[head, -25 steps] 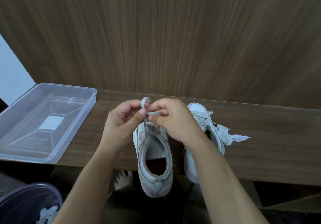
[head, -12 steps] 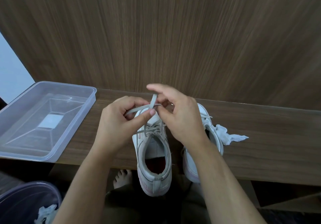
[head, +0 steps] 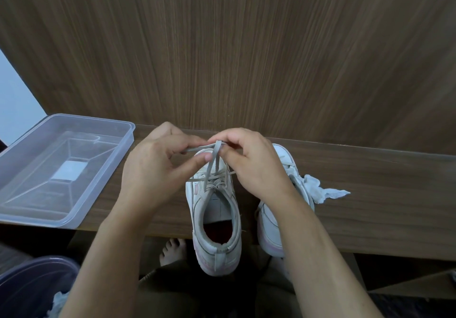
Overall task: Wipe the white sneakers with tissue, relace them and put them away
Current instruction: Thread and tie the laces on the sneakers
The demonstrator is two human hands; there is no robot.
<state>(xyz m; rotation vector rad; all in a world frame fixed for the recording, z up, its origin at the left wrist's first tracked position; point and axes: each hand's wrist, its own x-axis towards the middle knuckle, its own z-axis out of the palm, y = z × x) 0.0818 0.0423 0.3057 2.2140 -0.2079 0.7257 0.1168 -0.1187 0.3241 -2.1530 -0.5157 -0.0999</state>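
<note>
Since half a second back: right hand [head: 256,167] lowered from its raised reach, fingers now folded down at the lace crossing; left hand [head: 158,169] shifted slightly toward the wall, thumb drawn in under the strand. A full second back: a small upright loop between both hands, now gone, replaced by two crossed strands.

Both hands over the toe end of the near sneaker [head: 214,209], heel hanging past the front edge of the wooden shelf [head: 370,194]. Left hand curled, pinching one run of the grey lace [head: 212,167] between thumb and forefinger, strand leading off to the left. Right hand curled too, fingertips pinching the lace where the two ends cross, just above the top eyelets. Neither hand open; each closed on lace alone.

Second sneaker [head: 271,229] just beside the first on the right, partly hidden by the right forearm, laces apparently in place. Crumpled tissue [head: 320,190] touching its far side. Clear plastic box [head: 66,167] standing at the left end of the shelf, well apart from the shoes.

Step in hand, by judgement: tying off the relaced near sneaker, wiping seemingly finished. Next move likely calling for one end passed under the crossing and both pulled apart evenly, tension kept so the knot seats against the tongue rather than slackening. After that, a bow, then putting both shoes away, perhaps in the box.
</note>
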